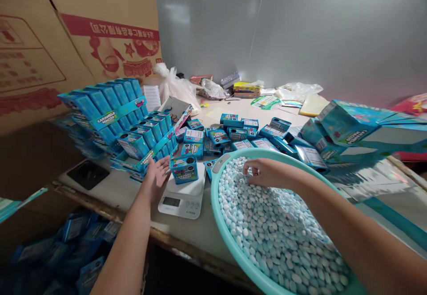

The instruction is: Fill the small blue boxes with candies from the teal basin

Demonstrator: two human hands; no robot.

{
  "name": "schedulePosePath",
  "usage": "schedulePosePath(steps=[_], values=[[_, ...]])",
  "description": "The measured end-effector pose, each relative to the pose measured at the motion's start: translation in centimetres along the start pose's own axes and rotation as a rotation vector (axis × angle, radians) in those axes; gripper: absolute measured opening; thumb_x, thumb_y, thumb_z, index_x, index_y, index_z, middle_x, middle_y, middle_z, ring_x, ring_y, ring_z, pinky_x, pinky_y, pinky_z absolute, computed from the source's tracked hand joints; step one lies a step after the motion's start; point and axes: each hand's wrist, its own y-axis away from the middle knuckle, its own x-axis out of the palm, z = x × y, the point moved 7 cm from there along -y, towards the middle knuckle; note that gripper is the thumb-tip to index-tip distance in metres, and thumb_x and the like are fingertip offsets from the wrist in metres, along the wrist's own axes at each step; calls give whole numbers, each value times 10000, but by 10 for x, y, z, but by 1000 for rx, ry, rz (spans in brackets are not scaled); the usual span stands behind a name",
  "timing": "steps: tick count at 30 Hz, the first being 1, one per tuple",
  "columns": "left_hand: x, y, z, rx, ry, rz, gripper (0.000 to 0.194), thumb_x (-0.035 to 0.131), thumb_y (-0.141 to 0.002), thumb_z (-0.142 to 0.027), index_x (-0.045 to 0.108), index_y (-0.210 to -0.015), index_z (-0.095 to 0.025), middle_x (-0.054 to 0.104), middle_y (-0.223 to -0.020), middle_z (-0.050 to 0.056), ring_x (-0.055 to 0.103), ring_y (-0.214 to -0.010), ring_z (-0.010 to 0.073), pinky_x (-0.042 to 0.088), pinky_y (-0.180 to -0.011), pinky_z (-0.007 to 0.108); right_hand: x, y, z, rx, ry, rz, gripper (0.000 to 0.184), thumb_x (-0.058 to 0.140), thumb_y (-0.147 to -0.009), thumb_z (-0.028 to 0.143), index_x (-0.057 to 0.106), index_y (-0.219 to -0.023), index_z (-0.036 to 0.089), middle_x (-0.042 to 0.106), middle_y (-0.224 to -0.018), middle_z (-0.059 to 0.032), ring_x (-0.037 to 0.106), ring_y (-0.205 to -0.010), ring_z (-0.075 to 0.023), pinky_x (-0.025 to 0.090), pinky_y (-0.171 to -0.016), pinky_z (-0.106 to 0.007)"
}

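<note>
Beside the spread, empty fingers of the left hand [156, 173], one box [184, 170] sits on the scale [185, 192], fill level not visible. Right hand [262, 172]: fingers half-curled at the candies [267, 232] in the tub [216, 206], any hold unclear. Just past the left fingers, racked boxes [133, 146] in display trays [156, 149] look done; loose boxes [219, 138] beyond both hands' fingers seem pending.

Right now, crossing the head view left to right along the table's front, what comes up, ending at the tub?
Flat black object, open left hand, white digital scale, turquoise tub of pale blue and white candies.
</note>
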Motion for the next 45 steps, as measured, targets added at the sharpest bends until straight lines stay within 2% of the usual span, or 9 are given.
schedulePosePath(steps=[4,11,17,20,26,33,38,42,45], values=[[-2,1,7,-57,-8,-39,762,278,-936,-759,652,-1233,-166,638,-1345,188,618,-1251,284,505,-1021,393,6,-5,0,-12,-28,3,269,638,-861,350,678,-1081,199,651,-847,-28,583,-707,-166,365,-612,-274],[17,26,5,69,41,150,796,395,-864,-823,623,-1291,-192,607,-1407,154,503,-1388,287,446,-1116,397,16,-11,4,-14,-21,-19,252,607,-875,413,643,-1005,200,550,-712,15,490,-633,-154,320,-573,-289],[8,16,0,40,19,0,802,267,-878,-830,681,-1119,-187,608,-1407,153,478,-1405,319,359,-1181,470,15,-9,0,-29,-74,2,237,599,-879,438,628,-862,203,513,-676,25,462,-612,-139,322,-564,-281],[5,12,-5,75,18,-8,823,210,-894,-822,706,-1071,-190,649,-1342,139,500,-1383,315,312,-1209,470,14,-7,-1,-12,-85,2,272,592,-883,479,639,-863,212,505,-672,32,460,-613,-138,330,-565,-279],[2,20,-8,57,111,-40,840,223,-879,-850,711,-958,-171,708,-1140,142,602,-1240,326,456,-1110,468,11,-11,-7,19,-69,-80,333,548,-915,520,631,-837,208,497,-670,25,443,-606,-132,325,-557,-275],[5,47,-31,536,-128,-71,616,515,-870,-749,693,-1054,-189,708,-1167,91,600,-1242,306,458,-1093,442,15,-14,-11,3,-134,-82,348,561,-926,551,662,-989,223,562,-716,4,494,-622,-145,367,-557,-275],[30,69,-41,684,-281,96,677,676,-838,-625,547,-1379,-239,580,-1418,123,530,-1341,326,407,-1136,436,18,-11,7,-43,-87,-77,321,547,-937,520,669,-1018,234,613,-733,-10,534,-639,-158,387,-582,-282],[67,84,-53,784,-700,222,319,691,-883,-397,685,-1163,-246,620,-1325,109,560,-1287,297,400,-1132,414,16,-8,18,-65,-86,-67,294,511,-956,468,678,-1018,234,648,-763,-20,569,-675,-168,394,-608,-288],[83,94,-66,831,-900,244,159,693,-880,-377,674,-974,-250,674,-1089,79,628,-1121,263,456,-1041,388,13,-6,21,-76,-73,-71,286,499,-961,445,681,-1046,241,677,-808,-31,583,-698,-176,398,-622,-294]])
